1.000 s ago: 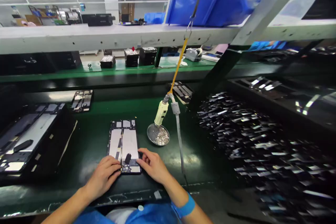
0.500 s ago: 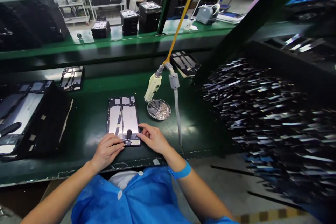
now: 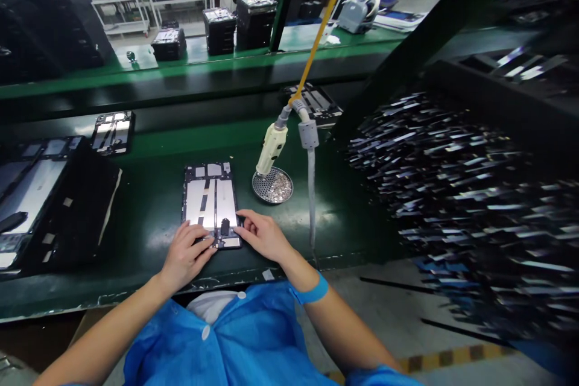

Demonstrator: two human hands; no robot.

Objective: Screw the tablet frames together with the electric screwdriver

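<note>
An open tablet frame [image 3: 210,199] with silver plates inside lies flat on the green bench mat [image 3: 154,217]. My left hand [image 3: 186,253] rests on its near left corner, fingertips pressing the lower edge. My right hand [image 3: 261,235] touches its near right corner beside a small black part [image 3: 224,227] on the frame. Neither hand lifts anything. A cream electric screwdriver [image 3: 271,148] hangs on a yellow cord just behind the frame, over a round mesh dish of screws [image 3: 272,185].
A black tray with another frame [image 3: 40,193] stands at the left. More frames lie at the back left [image 3: 111,131] and back centre [image 3: 316,102]. A large heap of thin dark parts [image 3: 452,193] fills the right. Stacked black trays [image 3: 235,24] stand on the far bench.
The camera has tilted down, so my blue coat shows. My hands stay at the near end of the frame, with only small finger shifts. The hanging screwdriver swings slightly.
</note>
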